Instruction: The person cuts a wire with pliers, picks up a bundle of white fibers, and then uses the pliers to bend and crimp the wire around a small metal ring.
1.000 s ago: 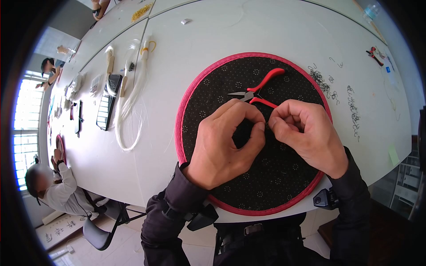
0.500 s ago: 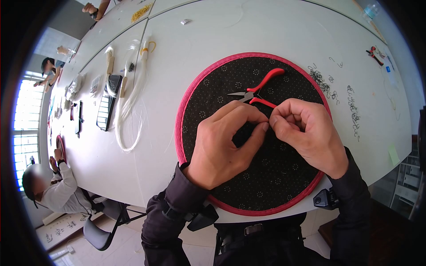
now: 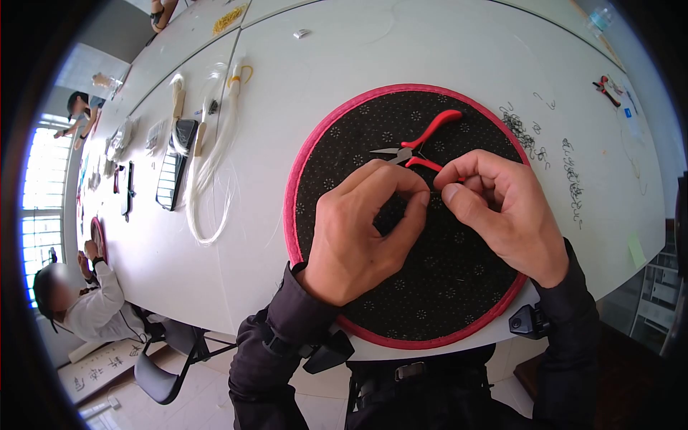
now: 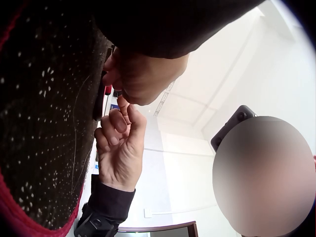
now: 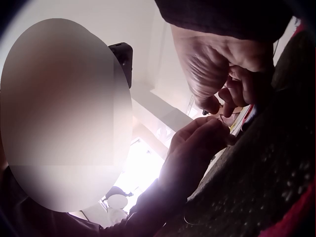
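Observation:
Over a round black mat (image 3: pixel 387 308) with a pink rim, my left hand (image 3: pixel 369 229) pinches something tiny between thumb and forefinger. In the right wrist view a tiny dark thing (image 5: pixel 205 112) shows at the meeting fingertips. My right hand (image 3: pixel 505 215) is just to the right, its fingers curled and its thumb a little off the forefinger; I cannot tell whether it holds anything. Red-handled pliers (image 3: pixel 406 153) lie with parted jaws beyond the hands, one handle partly behind the right fingers. A fine pale line (image 4: pixel 75 131) curves over the mat in the left wrist view.
Small black wire hooks (image 3: pixel 527 136) are scattered right of the mat, with a second pair of pliers (image 3: pixel 608 93) farther back. Bundled clear strands (image 3: pixel 206 172) and a phone (image 3: pixel 169 179) lie to the left. Another person (image 3: pixel 107 304) sits at the table's left side.
My right hand has drawn slightly away from the left fingertips, and its thumb has separated a little from the forefinger. The left hand keeps its pinch almost in place.

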Demonstrator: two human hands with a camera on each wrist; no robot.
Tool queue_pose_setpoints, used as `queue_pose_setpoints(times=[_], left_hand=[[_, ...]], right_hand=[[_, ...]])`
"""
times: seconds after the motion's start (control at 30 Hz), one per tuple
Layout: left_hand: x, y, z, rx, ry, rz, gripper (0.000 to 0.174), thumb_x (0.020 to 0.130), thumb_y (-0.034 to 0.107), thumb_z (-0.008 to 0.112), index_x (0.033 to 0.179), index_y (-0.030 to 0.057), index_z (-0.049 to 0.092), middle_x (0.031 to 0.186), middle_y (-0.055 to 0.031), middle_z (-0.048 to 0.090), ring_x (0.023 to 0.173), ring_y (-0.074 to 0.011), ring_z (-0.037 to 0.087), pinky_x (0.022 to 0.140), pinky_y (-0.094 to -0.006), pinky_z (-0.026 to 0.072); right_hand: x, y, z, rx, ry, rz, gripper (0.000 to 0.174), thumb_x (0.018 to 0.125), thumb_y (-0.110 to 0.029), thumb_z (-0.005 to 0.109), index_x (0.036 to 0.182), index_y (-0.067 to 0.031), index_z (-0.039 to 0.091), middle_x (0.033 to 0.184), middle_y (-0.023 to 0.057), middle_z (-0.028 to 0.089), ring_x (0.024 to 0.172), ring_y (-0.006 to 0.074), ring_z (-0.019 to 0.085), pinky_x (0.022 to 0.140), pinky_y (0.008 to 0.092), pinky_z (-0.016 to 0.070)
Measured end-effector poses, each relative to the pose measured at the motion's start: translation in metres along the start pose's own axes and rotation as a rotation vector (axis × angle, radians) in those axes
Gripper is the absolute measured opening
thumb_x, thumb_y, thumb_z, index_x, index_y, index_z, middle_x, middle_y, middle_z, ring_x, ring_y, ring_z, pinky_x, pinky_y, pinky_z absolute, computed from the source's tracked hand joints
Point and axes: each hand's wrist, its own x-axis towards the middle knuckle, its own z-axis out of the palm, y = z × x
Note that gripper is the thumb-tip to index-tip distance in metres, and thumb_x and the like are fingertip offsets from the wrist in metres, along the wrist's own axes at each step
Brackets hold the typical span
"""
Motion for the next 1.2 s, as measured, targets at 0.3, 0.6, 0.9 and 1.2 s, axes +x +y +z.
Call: queue_pose_setpoints(times=[0.3, 0.6, 0.9, 1.2], left_hand=[[0.0002, -0.0013, -0.0007, 0.037, -0.004, -0.027, 0.008, 0.087, -0.003, 0.069, 0.094, -0.0014, 0.066, 0.089, -0.0107, 0.069, 0.083, -0.0212, 0.068, 0.077, -0.0314, 0.0521], [-0.0002, -0.0005, 0.0018, 0.030, -0.016, 0.048, 0.013, 0.084, -0.007, 0.070, 0.095, -0.0010, 0.066, 0.091, -0.0103, 0.069, 0.084, -0.0224, 0.069, 0.076, -0.0315, 0.0537], [-0.0006, -0.0008, 0.0013, 0.031, -0.046, 0.058, 0.017, 0.081, -0.007, 0.071, 0.097, -0.0008, 0.067, 0.094, -0.0107, 0.069, 0.088, -0.0240, 0.070, 0.080, -0.0325, 0.0546], [0.0009, 0.0018, 0.0000, 0.029, -0.044, 0.072, 0.019, 0.081, -0.006, 0.072, 0.098, -0.0011, 0.067, 0.095, -0.0108, 0.069, 0.090, -0.0248, 0.069, 0.082, -0.0334, 0.0542]], right_hand=[[0.0006, -0.0010, -0.0024, -0.031, 0.026, -0.011, 0.014, 0.094, -0.012, 0.069, 0.100, 0.0000, 0.066, 0.068, -0.0066, 0.051, 0.060, 0.0002, 0.043, 0.055, 0.0192, 0.0358], [0.0011, 0.0018, 0.0001, 0.045, -0.035, 0.066, 0.021, 0.096, -0.017, 0.067, 0.094, 0.0038, 0.068, 0.073, -0.0024, 0.061, 0.065, 0.0018, 0.052, 0.058, 0.0189, 0.0417], [0.0027, 0.0028, -0.0026, 0.077, -0.066, 0.124, 0.017, 0.095, -0.014, 0.067, 0.093, 0.0032, 0.068, 0.074, -0.0020, 0.062, 0.066, 0.0017, 0.054, 0.059, 0.0185, 0.0444], [0.0024, 0.0023, -0.0016, 0.068, -0.066, 0.115, 0.017, 0.095, -0.014, 0.067, 0.093, 0.0028, 0.068, 0.074, -0.0021, 0.061, 0.066, 0.0017, 0.054, 0.060, 0.0184, 0.0446]])
